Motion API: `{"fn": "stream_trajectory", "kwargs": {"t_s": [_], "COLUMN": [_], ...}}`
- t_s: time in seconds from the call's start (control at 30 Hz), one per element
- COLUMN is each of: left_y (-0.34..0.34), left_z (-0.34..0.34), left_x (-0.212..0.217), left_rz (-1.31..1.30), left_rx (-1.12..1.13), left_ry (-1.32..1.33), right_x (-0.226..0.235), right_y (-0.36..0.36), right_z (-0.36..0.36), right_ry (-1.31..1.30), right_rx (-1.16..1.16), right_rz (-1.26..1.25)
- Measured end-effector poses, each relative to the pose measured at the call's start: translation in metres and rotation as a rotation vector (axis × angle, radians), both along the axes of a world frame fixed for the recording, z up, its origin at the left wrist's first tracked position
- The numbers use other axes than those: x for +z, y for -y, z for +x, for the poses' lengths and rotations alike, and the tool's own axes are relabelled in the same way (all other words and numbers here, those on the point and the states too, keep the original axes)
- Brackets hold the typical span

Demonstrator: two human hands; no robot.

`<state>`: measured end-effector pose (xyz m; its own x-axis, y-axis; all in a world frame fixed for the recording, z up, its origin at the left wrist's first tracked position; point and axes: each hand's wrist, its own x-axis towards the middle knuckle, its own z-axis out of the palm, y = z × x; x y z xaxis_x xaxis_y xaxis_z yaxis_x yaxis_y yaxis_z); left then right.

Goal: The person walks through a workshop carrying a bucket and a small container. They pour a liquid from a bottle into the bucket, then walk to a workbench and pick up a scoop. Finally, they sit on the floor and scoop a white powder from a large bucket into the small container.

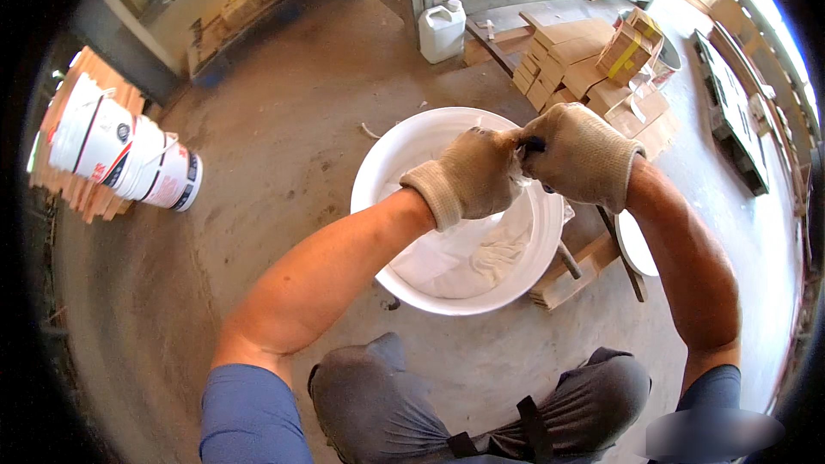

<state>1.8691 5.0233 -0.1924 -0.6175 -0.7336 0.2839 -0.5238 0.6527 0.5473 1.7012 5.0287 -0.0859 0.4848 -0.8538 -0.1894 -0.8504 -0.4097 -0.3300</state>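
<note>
In the head view, both my hands wear beige knitted gloves and meet above a large white round tub point(368, 174). My left hand point(479, 170) is closed, its fingertips against those of my right hand point(577, 155), which is closed too. A small dark piece point(534, 144) shows at the right fingers, and a bit of whitish, film-like material point(519, 174) hangs between the hands. What each hand grips is mostly hidden by the gloves. Inside the tub lie white contents point(447, 271), partly wrinkled like thin sheeting. My knees are just in front of the tub.
Stacked white buckets point(129, 146) lean at the left. Beyond the tub stand a white jug point(442, 32) and a pile of cardboard boxes point(571, 47). Wooden pieces point(584, 273) and a white disc-shaped lid point(638, 245) lie right of the tub. A dark pallet point(729, 112) is farther right.
</note>
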Motion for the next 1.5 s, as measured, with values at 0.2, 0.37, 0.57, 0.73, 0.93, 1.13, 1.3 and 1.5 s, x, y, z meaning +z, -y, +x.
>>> {"fn": "stream_trajectory", "kwargs": {"t_s": [0.2, 0.37, 0.57, 0.73, 0.93, 1.13, 1.3, 1.5], "left_y": [0.033, 0.025, 0.021, 0.004, -0.021, -0.060, -0.071, -0.077], "left_z": [0.012, 0.030, 0.061, 0.066, 0.044, 0.022, 0.014, 0.023], "left_x": [-0.017, 0.011, 0.021, 0.049, 0.046, 0.025, 0.013, 0.007], "left_rz": [0.077, 0.393, 0.595, 0.695, 0.115, 0.159, 0.122, 0.156], "left_rx": [-0.250, -0.271, -0.276, -0.133, 0.021, 0.301, 0.324, 0.244], "left_ry": [0.012, 0.085, -0.049, 0.041, 0.359, 0.052, -0.141, -0.171], "right_x": [0.023, 0.023, 0.020, 0.004, -0.015, -0.021, -0.026, -0.029], "right_y": [0.002, 0.002, -0.001, -0.007, -0.009, -0.029, -0.054, -0.041], "right_z": [0.040, 0.051, 0.045, 0.020, 0.002, -0.021, -0.025, -0.008], "right_ry": [-0.119, -0.178, -0.189, -0.047, -0.008, -0.013, 0.114, -0.164], "right_rx": [-0.136, -0.108, 0.092, 0.153, 0.087, 0.004, 0.100, 0.112], "right_rz": [0.110, 0.133, 0.051, 0.007, -0.011, 0.095, -0.100, 0.135]}}
